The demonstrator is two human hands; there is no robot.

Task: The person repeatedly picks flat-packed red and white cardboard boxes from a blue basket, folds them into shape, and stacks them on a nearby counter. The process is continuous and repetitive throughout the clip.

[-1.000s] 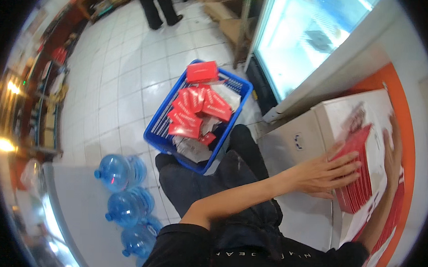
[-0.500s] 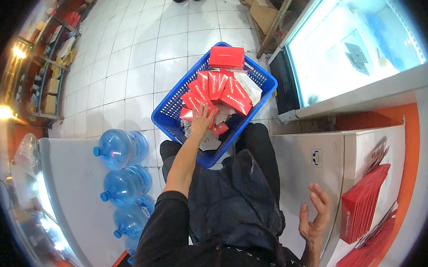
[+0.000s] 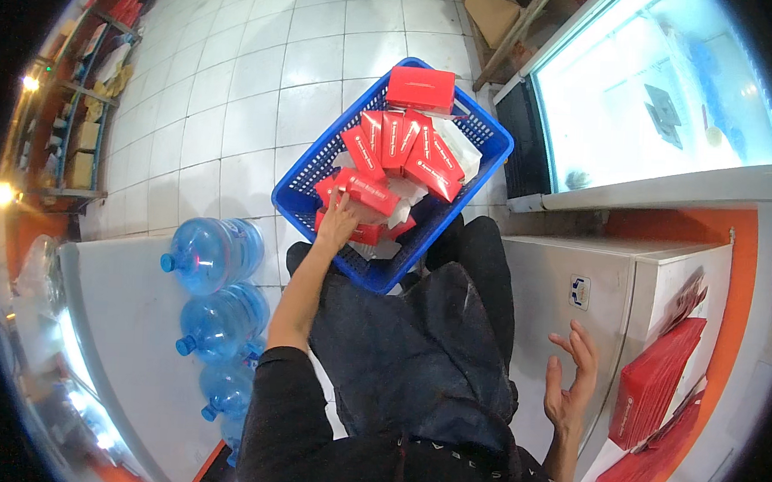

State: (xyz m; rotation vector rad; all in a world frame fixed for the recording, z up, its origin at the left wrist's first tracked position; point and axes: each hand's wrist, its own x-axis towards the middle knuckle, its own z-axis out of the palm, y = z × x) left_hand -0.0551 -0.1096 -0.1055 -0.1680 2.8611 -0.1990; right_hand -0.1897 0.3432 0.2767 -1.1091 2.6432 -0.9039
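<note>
My left hand (image 3: 338,225) reaches into a blue plastic basket (image 3: 294,181) in front of my knees. Its fingers are closed on the left end of a small red box (image 3: 369,191), whose right end shows white. Around it in the basket lie several more red boxes, among them a fanned row (image 3: 392,140) and a larger red box (image 3: 420,89) at the far end. White paper (image 3: 459,145) shows beneath them. My right hand (image 3: 572,380) is raised at the right with fingers spread and slightly bent, holding nothing, near a stack of flat red cartons (image 3: 655,386).
Several large blue water bottles (image 3: 217,255) lie at the left beside a white cabinet (image 3: 129,316). A white cabinet (image 3: 556,291) and a lit glass display case (image 3: 650,106) stand at the right. Shelves (image 3: 81,133) line the far left above the tiled floor (image 3: 227,122).
My left hand has shifted left and nearer to me, and a red box now lies across the pile at its fingers. My right hand stays raised. The feet at the far end have nearly left view.
</note>
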